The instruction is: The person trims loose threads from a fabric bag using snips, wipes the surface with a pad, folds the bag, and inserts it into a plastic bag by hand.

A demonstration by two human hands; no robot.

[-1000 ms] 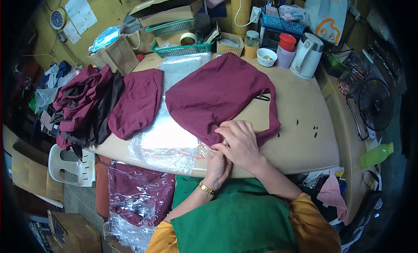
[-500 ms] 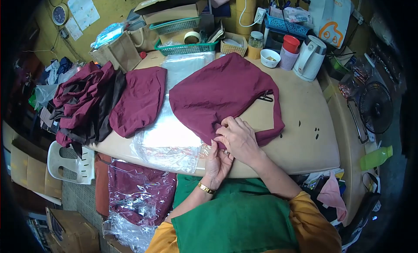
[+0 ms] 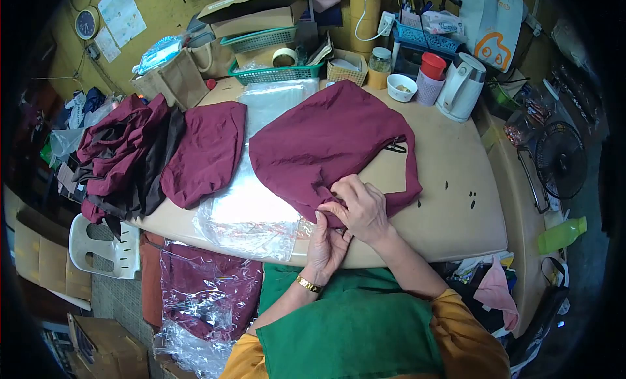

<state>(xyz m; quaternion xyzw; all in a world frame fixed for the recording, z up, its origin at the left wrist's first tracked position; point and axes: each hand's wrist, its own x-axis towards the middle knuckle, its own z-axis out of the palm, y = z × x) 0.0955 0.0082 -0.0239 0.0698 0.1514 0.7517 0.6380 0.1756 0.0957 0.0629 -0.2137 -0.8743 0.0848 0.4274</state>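
Note:
A maroon cloth bag (image 3: 319, 134) lies on the table, its strap looping round on the right beside a small black clip (image 3: 396, 145). At the bag's near edge, my left hand (image 3: 326, 248) pinches the fabric from below, thumb up. Closed from above on the same spot is my right hand (image 3: 362, 209), its fingertips gathering a fold of the cloth. Whatever small part sits between the fingers is hidden. To the left lies a flat folded maroon cloth piece (image 3: 205, 154), next to a heap of maroon and black cloth (image 3: 127, 151).
Clear plastic bags (image 3: 251, 226) lie under the cloth on the padded table (image 3: 456, 222). Along the back stand a green basket (image 3: 277, 71), a jar (image 3: 379, 66), a white bowl (image 3: 401, 87) and a kettle (image 3: 462, 89). Plastic-wrapped maroon cloth (image 3: 212, 291) sits below the front edge.
My right hand has shifted slightly, its fingers rising a little and bunching the fabric more at the bag's near edge. My left hand keeps its pinch. The whole view has moved slightly.

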